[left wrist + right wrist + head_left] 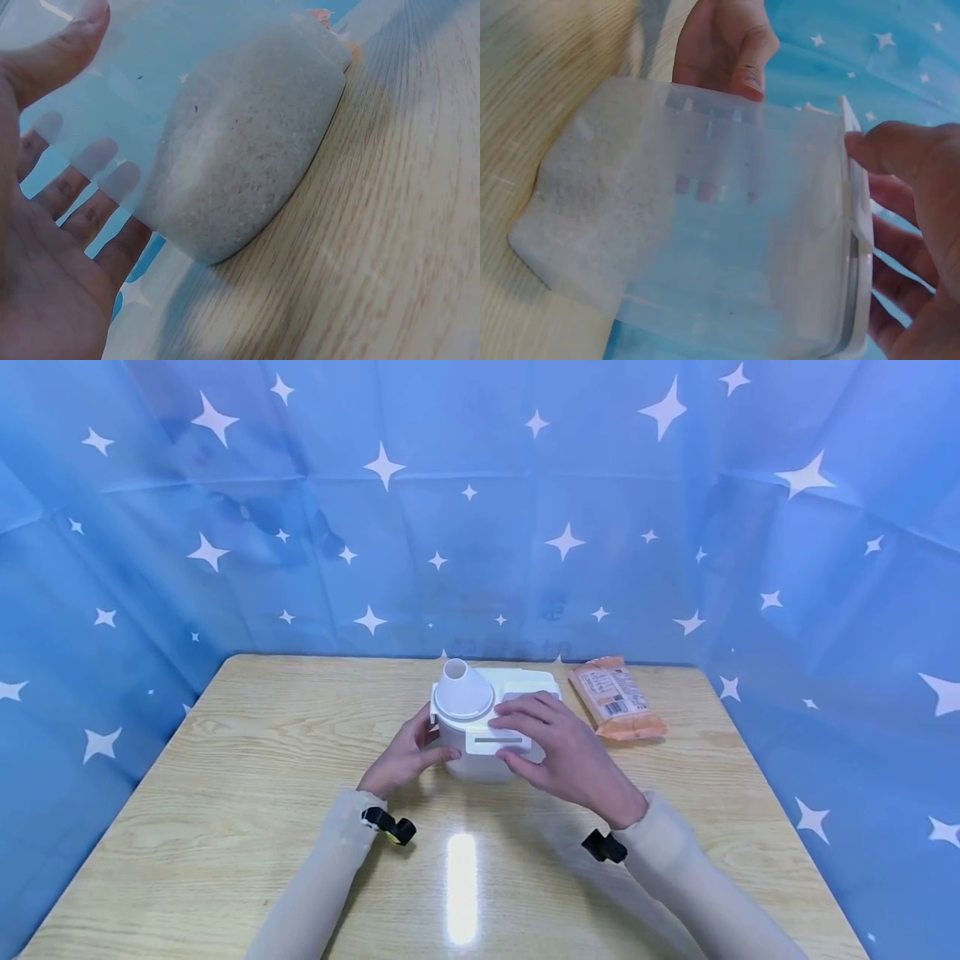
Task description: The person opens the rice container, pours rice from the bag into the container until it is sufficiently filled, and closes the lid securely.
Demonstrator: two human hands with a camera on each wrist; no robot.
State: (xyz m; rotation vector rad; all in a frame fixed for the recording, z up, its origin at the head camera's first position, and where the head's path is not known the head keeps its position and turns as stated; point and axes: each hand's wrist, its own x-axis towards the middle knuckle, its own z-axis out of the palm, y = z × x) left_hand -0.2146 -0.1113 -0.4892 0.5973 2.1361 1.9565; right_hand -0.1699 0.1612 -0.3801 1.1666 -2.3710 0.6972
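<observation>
A translucent plastic container with a white lid and a white funnel-shaped spout stands mid-table. Pale grains fill its lower part. My left hand grips the container's left side. In the left wrist view this left hand shows its fingers through the clear wall, thumb on the near face. My right hand lies over the lid, fingers curled across the top and thumb under the front edge. The right wrist view has the right hand on the lid and the left hand behind the container.
An orange sealed packet lies at the back right of the wooden table. Blue cloth with white stars walls in the table at the back and both sides. A small black device is strapped to each wrist.
</observation>
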